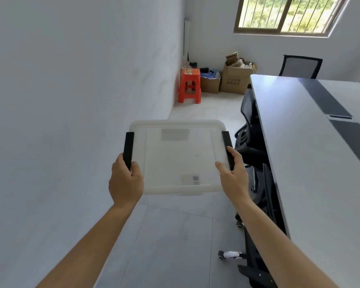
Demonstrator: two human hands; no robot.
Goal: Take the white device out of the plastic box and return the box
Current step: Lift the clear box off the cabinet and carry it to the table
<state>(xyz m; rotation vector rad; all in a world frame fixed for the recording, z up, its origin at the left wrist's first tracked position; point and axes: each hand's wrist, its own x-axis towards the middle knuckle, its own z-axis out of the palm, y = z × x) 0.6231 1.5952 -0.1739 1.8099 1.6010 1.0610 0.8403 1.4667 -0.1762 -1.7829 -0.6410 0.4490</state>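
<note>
Both hands carry the plastic box (181, 156) in mid-air, lid on: left hand (125, 181) clamped on its left black latch (128, 149), right hand (233, 175) on the right. Carrying step, apparently; white device unseen. Next, a level set-down.

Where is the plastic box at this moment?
Centre of the head view: the plastic box is held above the floor between the left hand and right hand, left of the long table.

Can't make out what's inside the plastic box (179, 156), lid's too cloudy; worktop (312, 152) runs off the right edge.
</note>
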